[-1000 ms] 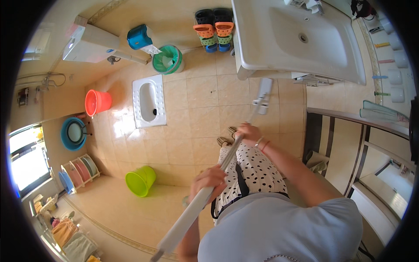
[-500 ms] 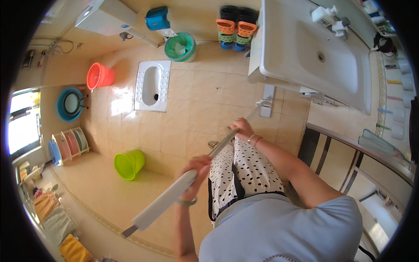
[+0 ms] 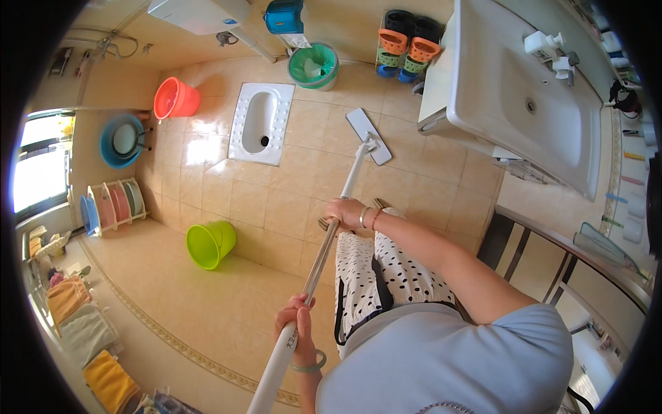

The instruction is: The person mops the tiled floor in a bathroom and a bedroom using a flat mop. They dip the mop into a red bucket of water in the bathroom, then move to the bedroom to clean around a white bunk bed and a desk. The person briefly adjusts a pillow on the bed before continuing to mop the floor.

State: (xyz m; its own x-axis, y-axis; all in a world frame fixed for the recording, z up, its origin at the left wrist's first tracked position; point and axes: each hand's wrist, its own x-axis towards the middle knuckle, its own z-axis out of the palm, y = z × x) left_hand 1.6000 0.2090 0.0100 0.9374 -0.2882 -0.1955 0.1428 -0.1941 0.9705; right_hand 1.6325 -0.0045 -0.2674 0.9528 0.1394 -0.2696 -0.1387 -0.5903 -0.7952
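A flat mop (image 3: 356, 165) with a white and grey pole slants across the view, its rectangular head resting on the tiled floor (image 3: 314, 169) between the squat toilet and the washbasin cabinet. My right hand (image 3: 345, 211) is wrapped round the middle of the pole. Lower down in the view, my left hand (image 3: 296, 324) grips the thick white upper part of the handle, whose end runs out past the lower edge. Beside the mop head, on its left, lies the white squat toilet (image 3: 260, 124) set into the floor.
A green-lined bin (image 3: 314, 67) and stacked clogs (image 3: 407, 47) stand by the far wall. To the left are a red bucket (image 3: 176, 99), a lime-green bucket (image 3: 210, 244) and a rack of basins (image 3: 114, 204). A white washbasin (image 3: 510, 103) juts out at the right.
The mop head has swung left and away from beside the cabinet onto the open tiles. Both hands have shifted with the pole, which now stands steeper; my left hand is nearer my body.
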